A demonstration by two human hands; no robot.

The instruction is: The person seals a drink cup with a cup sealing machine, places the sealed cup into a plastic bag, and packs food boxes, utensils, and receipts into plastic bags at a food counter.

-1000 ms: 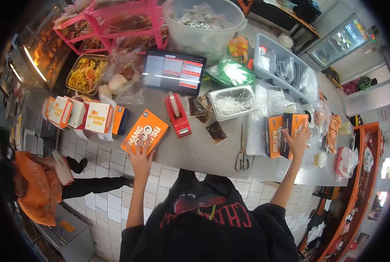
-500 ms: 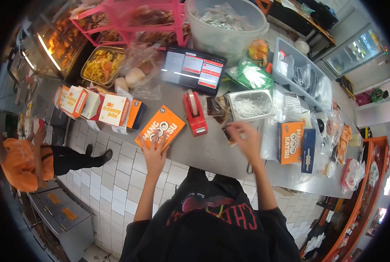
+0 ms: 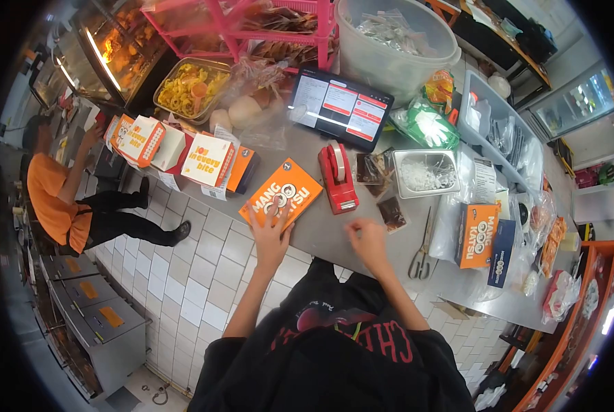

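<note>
An orange "Mang Katsu" box (image 3: 294, 180) lies at the table's front edge. My left hand (image 3: 271, 237) rests on its near side, fingers spread over the printed top. My right hand (image 3: 367, 242) hovers at the front edge, fingers curled in; whether anything small is between them is hidden. Just beyond it stands a red tape dispenser (image 3: 339, 185). Dark sauce sachets (image 3: 392, 213) lie to its right, beside a steel tray (image 3: 427, 193) of white bits. Scissors (image 3: 421, 255) lie right of my right hand.
White and orange boxes (image 3: 207, 161) line the left edge, below a tray of yellow food (image 3: 166, 101). A tablet (image 3: 307, 123) stands at the back, near a big tub (image 3: 397, 69). More boxes (image 3: 476, 233) stand right. A person in orange (image 3: 52, 189) stands left.
My right hand has drawn back from the sachets toward the table edge and left, its fingers curling in. The view has shifted, showing the scissors more fully. My left hand stays on the box.
</note>
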